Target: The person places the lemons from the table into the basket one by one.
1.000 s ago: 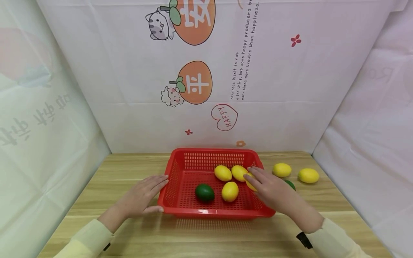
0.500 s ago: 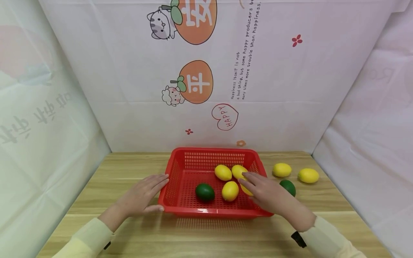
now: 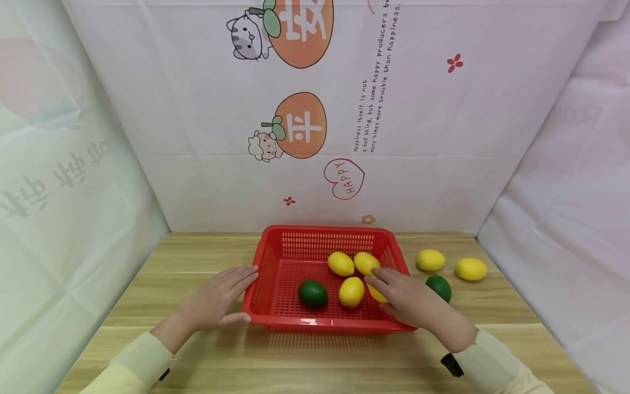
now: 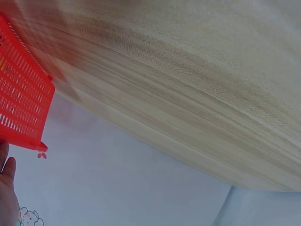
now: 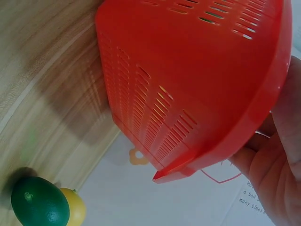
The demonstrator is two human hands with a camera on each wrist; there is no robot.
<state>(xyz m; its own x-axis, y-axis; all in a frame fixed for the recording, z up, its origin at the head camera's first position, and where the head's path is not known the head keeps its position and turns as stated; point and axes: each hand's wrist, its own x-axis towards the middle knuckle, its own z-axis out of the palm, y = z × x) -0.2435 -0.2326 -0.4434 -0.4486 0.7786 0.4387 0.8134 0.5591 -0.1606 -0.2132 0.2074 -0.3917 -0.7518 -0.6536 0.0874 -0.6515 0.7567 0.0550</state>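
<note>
A red plastic basket (image 3: 339, 323) with slotted sides stands on the wooden table. My left hand (image 3: 211, 298) rests against its left rim with fingers stretched out; the left wrist view catches only those fingers (image 4: 5, 165) at the basket's edge. My right hand (image 3: 413, 298) reaches over the right rim and holds a yellow lemon (image 3: 376, 294) low inside, partly covered by the fingers. Beside it in the basket lie three more lemons, one nearest (image 3: 351, 292), and a dark green oval fruit (image 3: 313, 294). In the right wrist view, the basket wall (image 5: 197, 70) hides the held lemon.
Right of the basket, two lemons lie on the table, one nearer (image 3: 430, 260) and one farther right (image 3: 470, 269). Another dark green fruit (image 3: 439, 288) sits by my right wrist. White printed cloth (image 3: 418, 164) hangs behind and on both sides.
My right hand has moved left and slightly down into the basket with the lemon, uncovering the green fruit on the table. My left hand stays at the left rim.
</note>
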